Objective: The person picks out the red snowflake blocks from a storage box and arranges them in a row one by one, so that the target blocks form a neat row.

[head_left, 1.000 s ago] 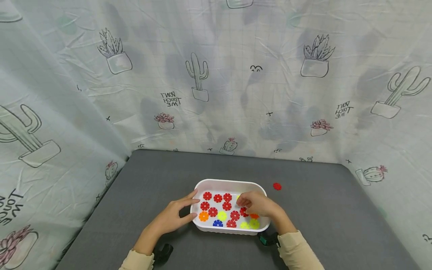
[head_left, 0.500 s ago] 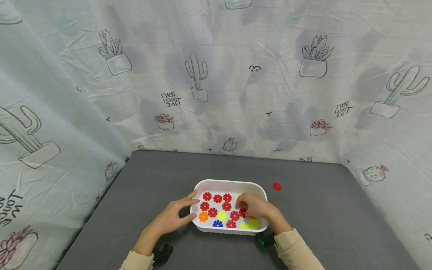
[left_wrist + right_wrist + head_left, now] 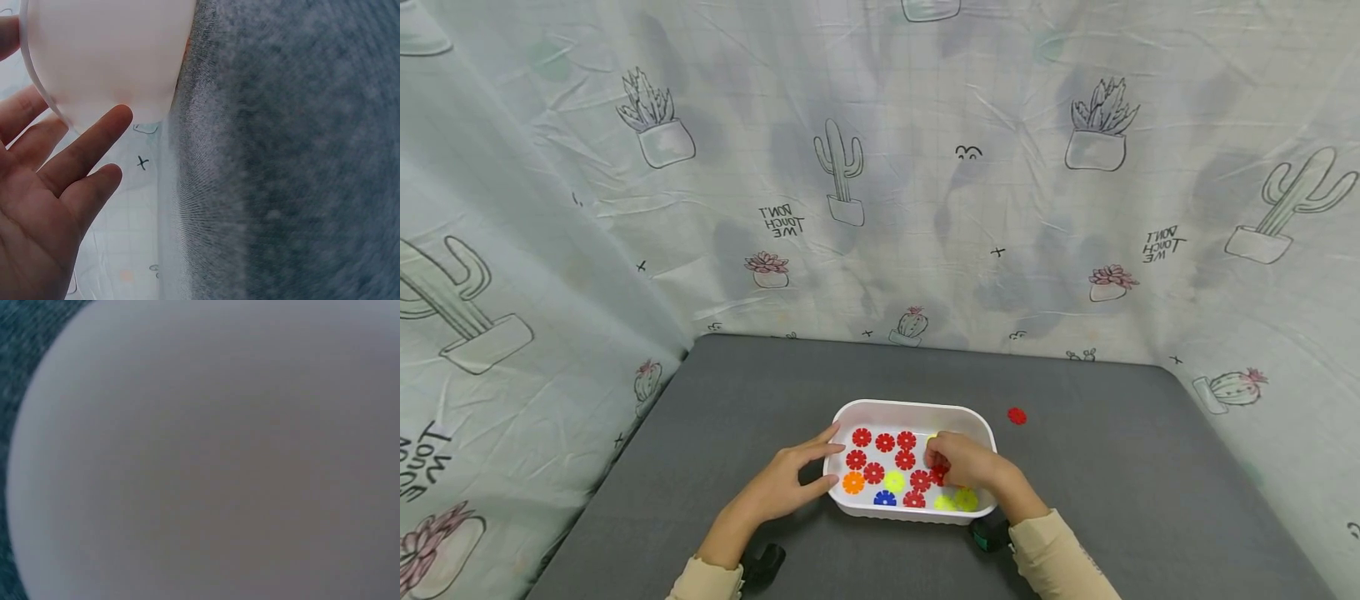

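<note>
A white tray (image 3: 910,407) sits on the grey table and holds several flower-shaped discs: red ones (image 3: 884,442), an orange one (image 3: 853,482), a blue one (image 3: 884,498) and yellow-green ones (image 3: 893,481). My left hand (image 3: 808,468) lies against the tray's left end with straight fingers; in the left wrist view its fingers (image 3: 81,150) touch the tray wall (image 3: 106,56). My right hand (image 3: 962,465) is inside the tray, fingers bent down over a red disc (image 3: 938,477). Whether it pinches that disc is hidden. The right wrist view shows only the blurred white tray (image 3: 200,462).
One loose red disc (image 3: 1017,416) lies on the grey table (image 3: 1112,500) just right of the tray's far corner. Cactus-print cloth (image 3: 880,208) walls the table on the back and both sides. Wrist camera mounts (image 3: 763,562) sit by my sleeves.
My right hand has shifted slightly left inside the tray, over the red disc. The left hand and the tray have stayed put.
</note>
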`<control>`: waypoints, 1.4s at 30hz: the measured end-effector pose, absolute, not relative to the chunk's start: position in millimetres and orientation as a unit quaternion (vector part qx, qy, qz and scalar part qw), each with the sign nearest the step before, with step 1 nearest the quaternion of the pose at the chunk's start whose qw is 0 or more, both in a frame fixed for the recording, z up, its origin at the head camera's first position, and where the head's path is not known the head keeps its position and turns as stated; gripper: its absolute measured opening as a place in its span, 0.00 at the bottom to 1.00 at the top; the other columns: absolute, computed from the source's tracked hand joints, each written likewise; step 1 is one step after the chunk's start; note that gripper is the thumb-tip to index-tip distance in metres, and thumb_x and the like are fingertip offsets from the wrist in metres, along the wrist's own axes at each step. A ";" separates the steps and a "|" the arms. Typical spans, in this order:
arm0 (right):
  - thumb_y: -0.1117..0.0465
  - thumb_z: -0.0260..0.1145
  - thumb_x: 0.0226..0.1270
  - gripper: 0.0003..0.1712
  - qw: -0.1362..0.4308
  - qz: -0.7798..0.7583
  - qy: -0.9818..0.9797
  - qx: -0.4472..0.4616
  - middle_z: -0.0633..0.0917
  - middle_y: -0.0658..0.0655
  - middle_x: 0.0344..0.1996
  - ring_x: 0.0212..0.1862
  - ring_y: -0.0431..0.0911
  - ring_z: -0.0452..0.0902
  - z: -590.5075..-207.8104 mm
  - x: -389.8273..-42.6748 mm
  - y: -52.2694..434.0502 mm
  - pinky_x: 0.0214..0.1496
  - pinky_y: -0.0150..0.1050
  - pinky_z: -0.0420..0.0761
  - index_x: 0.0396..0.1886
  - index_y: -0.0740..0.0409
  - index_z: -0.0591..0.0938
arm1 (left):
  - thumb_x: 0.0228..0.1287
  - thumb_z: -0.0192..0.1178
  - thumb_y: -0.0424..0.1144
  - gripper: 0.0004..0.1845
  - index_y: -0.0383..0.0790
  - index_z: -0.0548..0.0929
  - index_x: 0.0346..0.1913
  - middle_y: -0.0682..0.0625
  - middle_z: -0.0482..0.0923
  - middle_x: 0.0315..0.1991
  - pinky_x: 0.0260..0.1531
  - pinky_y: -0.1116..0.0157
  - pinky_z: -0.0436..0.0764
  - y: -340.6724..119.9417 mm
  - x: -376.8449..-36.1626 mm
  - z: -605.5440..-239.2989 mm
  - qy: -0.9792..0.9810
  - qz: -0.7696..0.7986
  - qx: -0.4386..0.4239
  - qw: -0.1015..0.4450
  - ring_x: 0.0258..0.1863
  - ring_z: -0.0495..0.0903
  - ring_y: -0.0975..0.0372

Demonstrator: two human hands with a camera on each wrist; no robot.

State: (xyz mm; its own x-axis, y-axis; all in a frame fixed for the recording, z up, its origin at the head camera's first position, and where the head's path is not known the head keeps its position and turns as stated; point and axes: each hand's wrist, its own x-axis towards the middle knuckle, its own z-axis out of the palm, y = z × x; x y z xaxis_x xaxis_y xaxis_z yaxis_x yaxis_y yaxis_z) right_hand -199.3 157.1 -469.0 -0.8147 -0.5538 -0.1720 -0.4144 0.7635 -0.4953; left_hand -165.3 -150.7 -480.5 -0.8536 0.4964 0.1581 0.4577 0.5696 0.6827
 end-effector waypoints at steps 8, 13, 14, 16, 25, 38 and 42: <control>0.70 0.69 0.45 0.16 0.170 -0.224 0.926 -0.252 0.71 0.47 0.27 0.32 0.39 0.65 -469.9 -199.0 157.8 0.32 0.29 0.69 0.28 0.49 0.74 | 0.57 0.58 0.49 0.24 0.49 0.73 0.58 0.56 0.58 0.67 0.56 0.49 0.67 -150.2 -165.5 -479.1 0.885 0.378 0.271 0.023 0.63 0.63 0.59; 0.69 0.70 0.45 0.15 0.165 -0.233 0.923 -0.259 0.71 0.46 0.27 0.32 0.39 0.66 -469.4 -200.0 158.9 0.32 0.29 0.70 0.28 0.48 0.74 | 0.57 0.58 0.49 0.25 0.48 0.73 0.58 0.55 0.58 0.67 0.56 0.49 0.68 -149.6 -165.4 -478.6 0.883 0.383 0.272 0.024 0.63 0.63 0.59; 0.69 0.70 0.45 0.15 0.163 -0.234 0.922 -0.262 0.71 0.46 0.27 0.32 0.39 0.66 -468.7 -200.5 159.3 0.32 0.29 0.70 0.28 0.48 0.74 | 0.57 0.58 0.49 0.25 0.47 0.73 0.58 0.55 0.58 0.67 0.56 0.50 0.68 -149.4 -165.5 -478.4 0.883 0.383 0.272 0.023 0.63 0.63 0.59; 0.68 0.70 0.46 0.14 0.163 -0.234 0.920 -0.270 0.72 0.46 0.27 0.32 0.39 0.66 -467.2 -201.3 160.1 0.32 0.29 0.70 0.27 0.48 0.75 | 0.57 0.58 0.50 0.25 0.48 0.73 0.58 0.55 0.58 0.67 0.56 0.50 0.68 -149.2 -165.8 -478.0 0.884 0.380 0.271 0.023 0.63 0.63 0.60; 0.71 0.68 0.47 0.11 0.177 -0.278 0.901 -0.284 0.76 0.48 0.27 0.31 0.40 0.68 -457.1 -199.6 161.6 0.32 0.28 0.73 0.28 0.53 0.79 | 0.58 0.57 0.51 0.25 0.49 0.73 0.58 0.54 0.58 0.67 0.55 0.51 0.69 -149.2 -166.2 -475.7 0.889 0.373 0.263 0.034 0.63 0.64 0.59; 0.72 0.64 0.52 0.09 0.138 -0.316 0.896 -0.281 0.81 0.48 0.28 0.29 0.37 0.71 -450.5 -197.2 169.0 0.33 0.28 0.76 0.29 0.54 0.82 | 0.58 0.56 0.51 0.25 0.48 0.73 0.58 0.55 0.57 0.67 0.55 0.49 0.68 -148.7 -167.9 -474.2 0.889 0.374 0.262 0.038 0.63 0.63 0.58; 0.72 0.63 0.52 0.09 0.123 -0.338 0.895 -0.265 0.81 0.50 0.28 0.30 0.38 0.72 -447.9 -197.9 172.3 0.32 0.29 0.76 0.30 0.54 0.82 | 0.58 0.57 0.50 0.25 0.48 0.73 0.58 0.56 0.58 0.67 0.55 0.48 0.68 -148.1 -168.7 -473.3 0.888 0.376 0.261 0.036 0.63 0.63 0.58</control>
